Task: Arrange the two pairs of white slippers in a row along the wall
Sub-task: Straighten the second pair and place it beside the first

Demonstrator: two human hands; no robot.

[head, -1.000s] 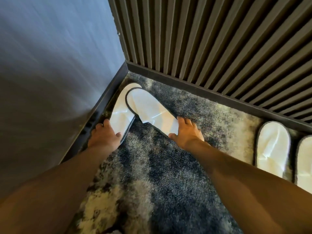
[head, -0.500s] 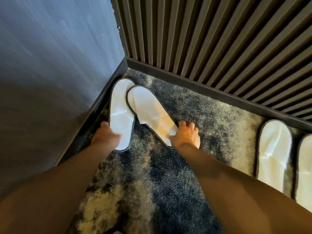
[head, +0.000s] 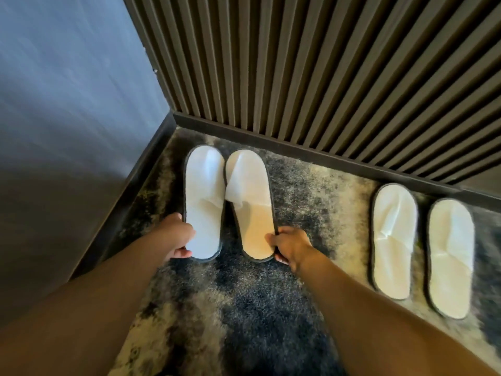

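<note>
Both hands gripped slipper heels: the left hand [head: 177,237] pinched the outer heel edge of the left slipper [head: 204,202], thumb under the rim and fingers curled on top, while the right hand [head: 291,246] closed around the outer heel edge of the second slipper [head: 250,204], thumb on the insole. These two lay side by side on the carpet [head: 244,321], touching along their inner edges near the toes and drawing slightly apart toward the heels, toes pointed at the slatted wall [head: 325,77] and stopping just short of its dark baseboard [head: 298,147]. Each was plain white with a thin dark rim; no logo, label or writing could be read on either. The left slipper sat near the corner, with a narrow strip of carpet between it and the baseboard of the smooth blue-grey side wall [head: 67,104]. To the right, well apart across a wide open patch of mottled carpet, the other pair [head: 423,253] lay parallel, toes close to the same baseboard, with a slim gap between the two, likewise unmarked. Open carpet stretched toward the camera behind all four heels, crossed only by the person's two bare forearms.
</note>
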